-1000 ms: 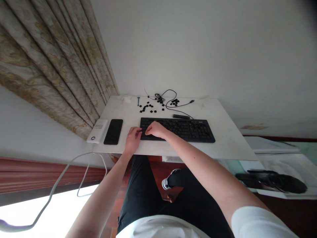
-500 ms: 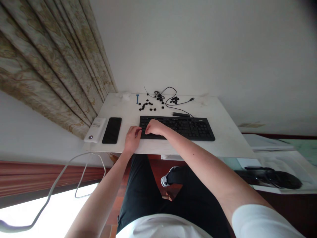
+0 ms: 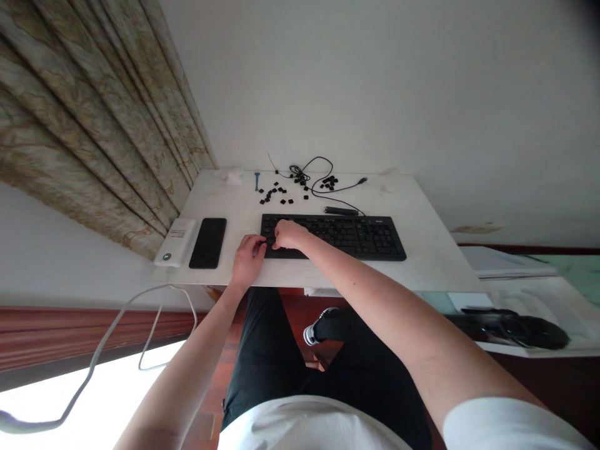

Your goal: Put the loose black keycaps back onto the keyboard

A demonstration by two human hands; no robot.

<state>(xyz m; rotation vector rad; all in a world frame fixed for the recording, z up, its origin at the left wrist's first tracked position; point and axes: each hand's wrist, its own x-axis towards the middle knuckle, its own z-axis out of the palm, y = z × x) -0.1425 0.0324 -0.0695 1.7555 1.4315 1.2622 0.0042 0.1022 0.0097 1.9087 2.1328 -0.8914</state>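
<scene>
A black keyboard [image 3: 349, 237] lies on the white table [image 3: 290, 272], parallel to its front edge. At the keyboard's left end, my left hand [image 3: 248, 256] rests on the table with its fingers closed at the corner; what they pinch is too small to name. My right hand [image 3: 288, 235] is over the left part of the keyboard, fingers bent down and closed on the keys. Whatever its fingertips hold is hidden. Behind the keyboard lie several loose black keycaps [image 3: 283, 202], a blue tool [image 3: 257, 181] and a coiled black cable [image 3: 323, 189].
Left of my left hand are a black phone [image 3: 207, 244] and a white box-like device [image 3: 175, 242]. A patterned curtain [image 3: 94, 94] hangs at the left. A black object [image 3: 529, 330] lies on a white surface at the lower right.
The view has shifted slightly, so the table appears a little higher. My right hand has moved slightly left relative to the keyboard, its fingertips still down at the keys. My left hand stays at the corner.
</scene>
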